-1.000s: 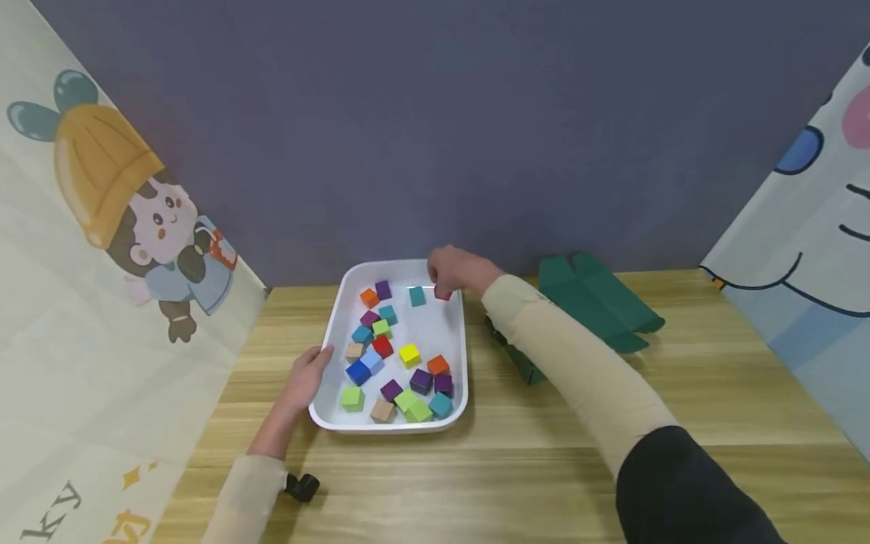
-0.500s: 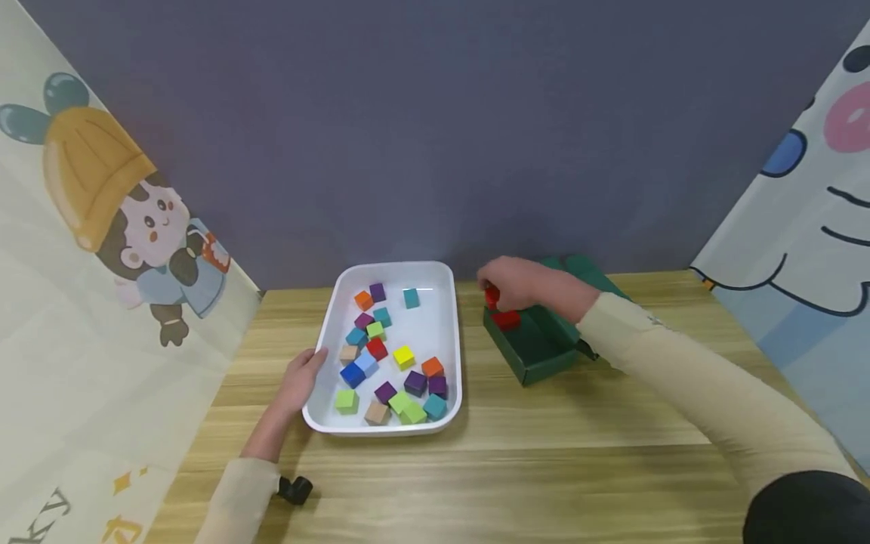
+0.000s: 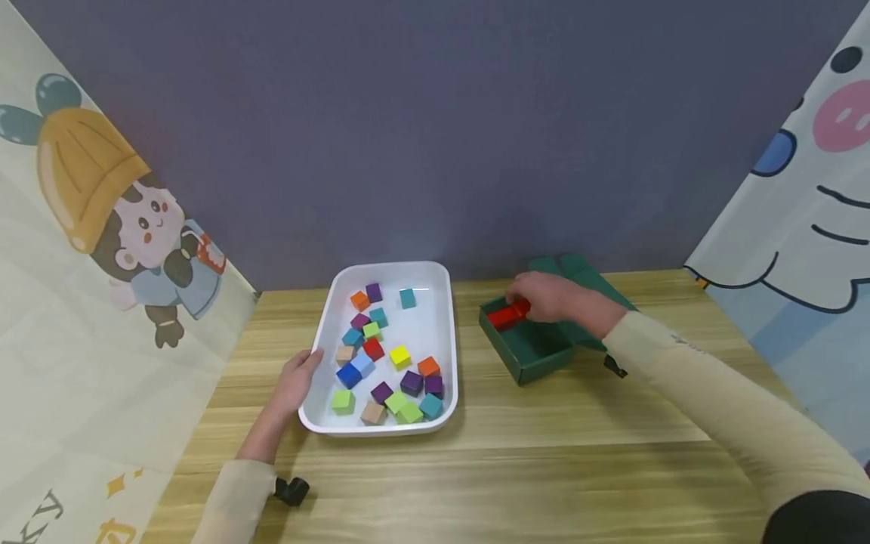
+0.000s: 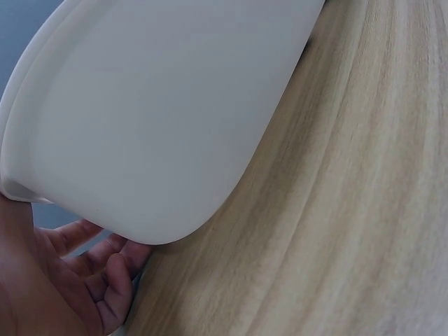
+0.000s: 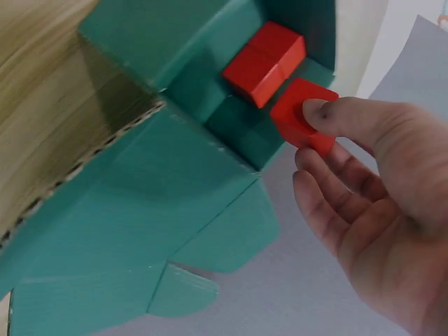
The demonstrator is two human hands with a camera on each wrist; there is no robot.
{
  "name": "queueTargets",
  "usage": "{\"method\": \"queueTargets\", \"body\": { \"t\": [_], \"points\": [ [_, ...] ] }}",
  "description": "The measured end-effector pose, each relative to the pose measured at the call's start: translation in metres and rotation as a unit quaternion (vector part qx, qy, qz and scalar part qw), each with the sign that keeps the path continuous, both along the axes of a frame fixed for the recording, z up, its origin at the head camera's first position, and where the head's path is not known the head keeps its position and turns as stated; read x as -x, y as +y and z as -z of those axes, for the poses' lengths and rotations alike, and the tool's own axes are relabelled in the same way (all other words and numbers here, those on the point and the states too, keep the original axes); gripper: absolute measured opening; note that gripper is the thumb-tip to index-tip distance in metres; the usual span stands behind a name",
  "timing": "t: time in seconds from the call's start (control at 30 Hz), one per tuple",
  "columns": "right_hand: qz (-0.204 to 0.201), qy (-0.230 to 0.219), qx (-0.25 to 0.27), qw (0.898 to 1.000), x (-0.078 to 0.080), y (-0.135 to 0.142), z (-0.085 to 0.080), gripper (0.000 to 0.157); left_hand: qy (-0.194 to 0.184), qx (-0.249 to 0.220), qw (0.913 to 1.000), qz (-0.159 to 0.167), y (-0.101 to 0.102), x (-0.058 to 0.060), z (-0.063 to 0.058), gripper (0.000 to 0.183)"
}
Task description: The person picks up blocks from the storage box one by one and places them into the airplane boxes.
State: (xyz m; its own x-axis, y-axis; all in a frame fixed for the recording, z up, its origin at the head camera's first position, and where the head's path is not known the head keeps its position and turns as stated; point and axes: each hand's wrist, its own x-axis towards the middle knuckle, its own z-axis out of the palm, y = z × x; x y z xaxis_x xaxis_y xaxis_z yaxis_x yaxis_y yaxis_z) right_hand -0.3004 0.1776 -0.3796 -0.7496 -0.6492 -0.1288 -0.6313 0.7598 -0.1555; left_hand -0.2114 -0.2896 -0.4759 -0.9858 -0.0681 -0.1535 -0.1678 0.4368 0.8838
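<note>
My right hand [image 3: 547, 296] pinches a red cube [image 5: 288, 108] between thumb and fingers, over the far end of an open green cardboard box [image 3: 546, 368]. Two red cubes [image 5: 260, 61] lie side by side in that end of the box, right beside the held one. On the left, my left hand [image 3: 297, 380] grips the side of a white tray [image 3: 424, 317], thumb at the rim and fingers under it against the outer wall. Many coloured cubes lie loose in the tray, among them a red cube [image 3: 373, 348], a yellow cube [image 3: 399, 357] and a dark blue cube [image 3: 350, 375].
The box's lid [image 5: 133, 189] is folded back with its flaps spread toward the far right. Tray and box stand apart on a wood-grain table [image 3: 516, 483]. A grey-blue wall panel [image 3: 435, 136] rises right behind them, with printed sheets at both sides.
My right hand has carried the red cube from the tray's far right corner rightward to the box and lowered it toward the red cubes there. My left hand keeps its hold on the tray.
</note>
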Motion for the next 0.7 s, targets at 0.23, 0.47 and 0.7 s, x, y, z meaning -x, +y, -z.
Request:
{"method": "queueTargets", "body": {
  "t": [0.23,0.47,0.7],
  "points": [
    [0.012,0.021,-0.021,0.999,0.013,0.0,0.009,0.026,-0.003,0.007,1.0,-0.005,0.0,0.0,0.001,0.066],
    [0.012,0.038,-0.042,0.998,0.021,0.001,0.022,0.03,-0.012,-0.003,0.9999,-0.006,0.002,-0.001,0.002,0.067],
    [0.006,0.046,-0.056,0.997,0.024,0.0,0.024,0.027,-0.003,-0.005,0.9999,-0.011,0.002,-0.002,0.001,0.061]
  ]
}}
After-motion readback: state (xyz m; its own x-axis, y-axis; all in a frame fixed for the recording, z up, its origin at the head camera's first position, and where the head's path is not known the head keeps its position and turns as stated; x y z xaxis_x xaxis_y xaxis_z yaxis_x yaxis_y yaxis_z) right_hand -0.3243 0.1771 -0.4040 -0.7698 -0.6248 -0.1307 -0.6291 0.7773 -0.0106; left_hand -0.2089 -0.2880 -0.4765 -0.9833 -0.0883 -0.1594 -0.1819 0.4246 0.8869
